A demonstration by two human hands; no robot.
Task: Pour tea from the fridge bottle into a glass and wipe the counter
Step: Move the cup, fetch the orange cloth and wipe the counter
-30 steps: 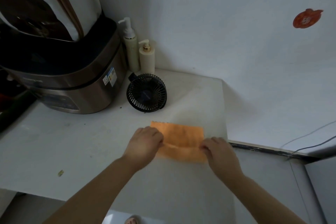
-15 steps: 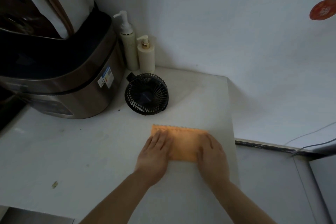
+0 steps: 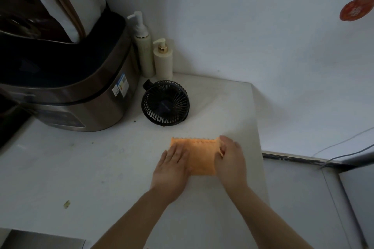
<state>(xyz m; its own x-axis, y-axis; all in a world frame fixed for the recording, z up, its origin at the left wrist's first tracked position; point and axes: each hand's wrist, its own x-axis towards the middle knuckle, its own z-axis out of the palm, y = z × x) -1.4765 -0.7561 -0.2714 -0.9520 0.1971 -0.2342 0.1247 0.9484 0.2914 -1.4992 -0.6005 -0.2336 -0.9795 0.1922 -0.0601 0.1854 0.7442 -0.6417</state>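
While both bare forearms reach in from the lower edge of the view, an orange cloth (image 3: 199, 154) lies folded on the white counter (image 3: 85, 168), close to its right edge and just in front of a small black fan (image 3: 166, 103). The left hand (image 3: 172, 168) lies palm down on the cloth's left part, its fingers stretched out flat and close together, pressing rather than gripping. The right hand (image 3: 229, 159) sits at the cloth's right edge with its fingers curled, and a bit of the orange fabric shows pinched between thumb and fingers there. The cloth's far edge is scalloped and lies bare between the two hands. Behind the fan, two cream pump bottles (image 3: 153, 54) stand against the wall, beside a large metallic rice cooker (image 3: 77, 95) at the left. A small greenish scrap (image 3: 66, 204) lies on the counter well to the left of the hands.
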